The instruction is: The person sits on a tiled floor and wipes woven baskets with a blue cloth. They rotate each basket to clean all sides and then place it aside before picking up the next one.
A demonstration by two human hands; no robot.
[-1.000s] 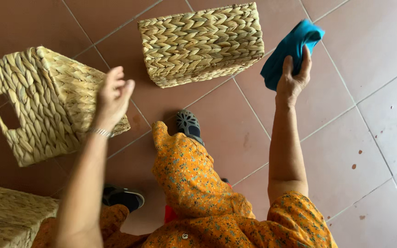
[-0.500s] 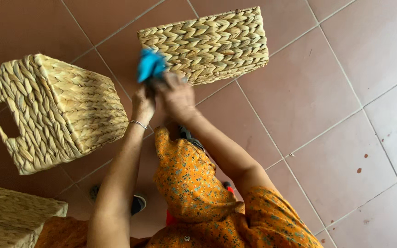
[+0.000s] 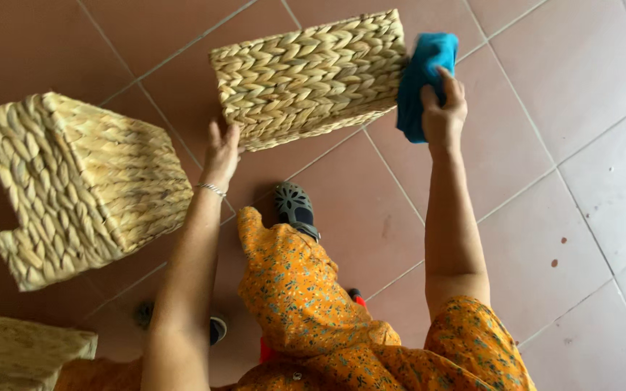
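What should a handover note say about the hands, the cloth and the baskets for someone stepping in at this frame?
Right hand: closed around a blue cloth, pressed against the right end of the middle woven basket on the tiled floor.
Left hand: open, fingers spread, at the basket's lower left edge; contact unclear.
Second woven basket, with a cut-out handle, lies tilted at left, untouched. A third shows at the bottom left corner.
Done: cloth in hand and at the middle basket's end.
Left: cannot tell how much of the basket has been wiped.

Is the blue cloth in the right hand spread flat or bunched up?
Bunched. The blue cloth is gathered into folds under the right hand, pressed against the end of the woven basket.
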